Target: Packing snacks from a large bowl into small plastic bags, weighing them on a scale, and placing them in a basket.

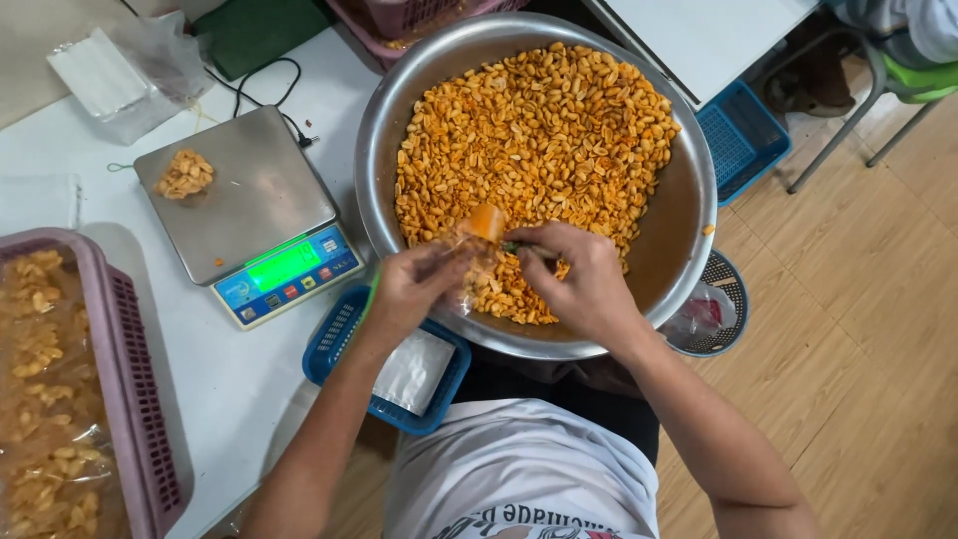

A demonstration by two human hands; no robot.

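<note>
A wide steel bowl (pixel 689 160) heaped with orange seasoned peanuts (pixel 539 130) sits in front of me. Over its near rim my left hand (pixel 411 284) holds a clear plastic bag (pixel 469 262) open by its edge. My right hand (pixel 584 279) grips an orange scoop (pixel 486 222) with a green handle, tipped at the bag's mouth. Some peanuts lie inside the bag.
A digital scale (pixel 244 210) with a small pile of peanuts (pixel 185 173) stands left on the white table. A pink crate (pixel 125 359) of filled bags is at far left. A blue basket (pixel 344 334) holds a white packet. A mesh bin (pixel 720 314) stands on the wooden floor.
</note>
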